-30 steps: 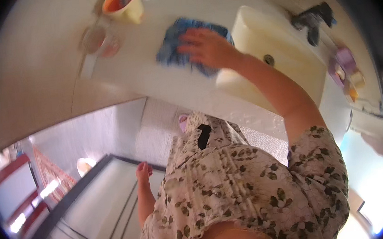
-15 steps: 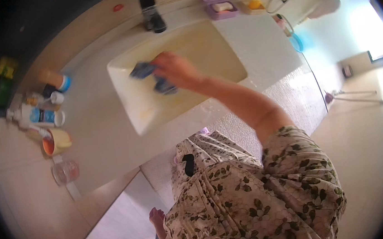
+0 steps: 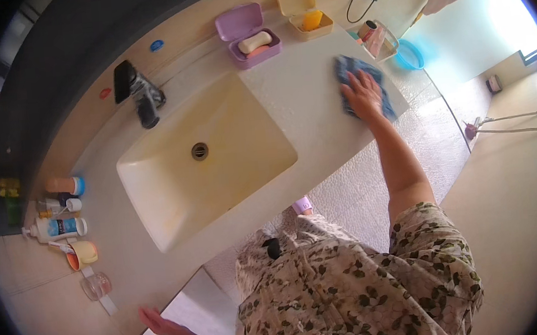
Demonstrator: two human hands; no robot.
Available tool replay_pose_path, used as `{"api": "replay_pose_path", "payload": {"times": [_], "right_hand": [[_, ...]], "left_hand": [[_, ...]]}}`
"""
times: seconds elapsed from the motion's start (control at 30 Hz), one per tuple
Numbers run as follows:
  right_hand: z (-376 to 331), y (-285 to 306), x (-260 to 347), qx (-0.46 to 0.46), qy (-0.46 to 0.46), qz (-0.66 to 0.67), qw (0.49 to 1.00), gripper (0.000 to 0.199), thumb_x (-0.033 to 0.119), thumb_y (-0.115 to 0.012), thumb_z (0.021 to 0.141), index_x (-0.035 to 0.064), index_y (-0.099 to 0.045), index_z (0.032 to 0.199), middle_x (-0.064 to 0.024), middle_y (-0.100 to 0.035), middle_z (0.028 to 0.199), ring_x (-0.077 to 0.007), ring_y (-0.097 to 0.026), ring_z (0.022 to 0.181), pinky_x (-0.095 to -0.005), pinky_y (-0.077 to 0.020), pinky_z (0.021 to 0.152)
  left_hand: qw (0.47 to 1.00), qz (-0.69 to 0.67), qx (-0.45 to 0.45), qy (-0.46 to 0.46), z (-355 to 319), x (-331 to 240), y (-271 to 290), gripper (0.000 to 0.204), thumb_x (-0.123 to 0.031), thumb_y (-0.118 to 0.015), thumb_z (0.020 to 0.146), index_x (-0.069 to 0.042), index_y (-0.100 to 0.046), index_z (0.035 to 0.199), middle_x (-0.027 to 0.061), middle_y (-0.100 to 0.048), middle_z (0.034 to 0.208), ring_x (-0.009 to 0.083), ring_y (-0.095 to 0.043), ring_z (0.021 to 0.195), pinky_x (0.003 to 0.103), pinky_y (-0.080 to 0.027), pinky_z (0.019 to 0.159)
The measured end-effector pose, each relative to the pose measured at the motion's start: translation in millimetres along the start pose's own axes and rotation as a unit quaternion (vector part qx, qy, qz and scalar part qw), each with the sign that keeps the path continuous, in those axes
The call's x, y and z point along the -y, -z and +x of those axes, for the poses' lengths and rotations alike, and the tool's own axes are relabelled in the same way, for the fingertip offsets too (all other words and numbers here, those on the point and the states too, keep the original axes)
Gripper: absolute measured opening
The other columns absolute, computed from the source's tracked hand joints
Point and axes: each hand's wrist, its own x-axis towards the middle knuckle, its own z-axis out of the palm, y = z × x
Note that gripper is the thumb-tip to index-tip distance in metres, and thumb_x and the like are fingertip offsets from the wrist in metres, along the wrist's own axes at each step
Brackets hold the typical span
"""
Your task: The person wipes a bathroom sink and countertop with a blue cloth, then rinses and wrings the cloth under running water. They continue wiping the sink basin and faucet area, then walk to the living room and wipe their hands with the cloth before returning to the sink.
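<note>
Blue fabric is where the action sits: the patterned cloth lies on the pale counter at your 2 o'clock, close to that end of the slab, and your right hand is right on top of it. Palm down, fingers fanned wide across the cloth, nothing pinched, the forearm running back toward 4 o'clock. Over at 7 o'clock, your left hand hangs out beyond the counter's near edge, fingers loosely extended, well apart from the cloth. Between the two, the cream sink takes the middle ground, its round drain showing toward 10 o'clock and the dark tap leaning over its back rim on that same line. Up at 12 o'clock you have a purple soap box, lid raised, a pale bar inside; just beside it toward 1, a yellow box, lid up too. Past the cloth at 2 o'clock, a bright blue basin sits beyond the counter. Swing round to between 8 and 9: a white pump bottle on its side, then a yellow cup, then a clear glass at 8.
</note>
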Motion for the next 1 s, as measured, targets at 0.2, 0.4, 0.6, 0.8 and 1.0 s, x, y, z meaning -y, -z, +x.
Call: {"api": "replay_pose_path", "payload": {"times": [0.2,0.4,0.6,0.8,1.0], "right_hand": [[-6.7,2.9,122.7,-0.081,0.360,0.159,0.916,0.038,0.035,-0.059,0.081,0.0194,-0.058,0.116,-0.0088,-0.047,0.128,-0.0319,-0.040,0.120,-0.0466,-0.0317,0.100],[36.2,46.8,11.5,0.008,0.301,0.135,0.944,0.042,0.035,-0.064,0.078,0.0188,-0.060,0.116,-0.0074,-0.049,0.129,-0.0282,-0.041,0.120,-0.0418,-0.0332,0.100],[43.7,60.4,-35.0,-0.007,0.245,0.071,0.967,0.050,0.038,-0.064,0.079,0.0190,-0.055,0.124,-0.0133,-0.042,0.135,-0.0325,-0.034,0.127,-0.0458,-0.0268,0.105],[30.3,43.4,18.3,-0.005,0.301,0.127,0.945,0.047,0.036,-0.060,0.082,0.0180,-0.053,0.125,-0.0144,-0.040,0.136,-0.0335,-0.033,0.128,-0.0470,-0.0237,0.107],[56.8,27.6,85.8,-0.040,0.333,0.152,0.930,0.039,0.030,-0.057,0.084,0.0171,-0.055,0.121,-0.0137,-0.043,0.133,-0.0318,-0.036,0.125,-0.0447,-0.0258,0.106]], "left_hand": [[0.943,-0.134,0.227,-0.201,-31.0,-209.7,-240.9,0.037,-0.009,-0.054,0.088,-0.002,-0.049,0.124,0.0096,-0.052,0.121,0.0189,-0.054,0.102,0.032,-0.045,0.090],[0.845,-0.087,0.394,-0.351,-92.2,-312.4,-455.6,0.077,-0.011,-0.076,0.067,-0.011,-0.038,0.134,0.0117,-0.039,0.132,0.0277,-0.039,0.121,0.039,-0.035,0.100],[0.840,0.042,0.400,-0.363,-95.0,-330.1,-569.5,0.104,-0.022,-0.085,0.054,-0.011,-0.026,0.138,0.0175,-0.037,0.131,0.0337,-0.035,0.124,0.042,-0.032,0.103],[0.814,-0.029,0.457,-0.357,-90.8,-335.1,-595.9,0.098,-0.020,-0.085,0.054,-0.009,-0.033,0.136,0.0171,-0.038,0.131,0.0321,-0.037,0.124,0.041,-0.035,0.102],[0.831,-0.107,0.418,-0.351,-85.8,-334.9,-525.3,0.091,-0.006,-0.082,0.054,-0.010,-0.039,0.134,0.0124,-0.042,0.128,0.0266,-0.042,0.121,0.037,-0.037,0.100]]}}
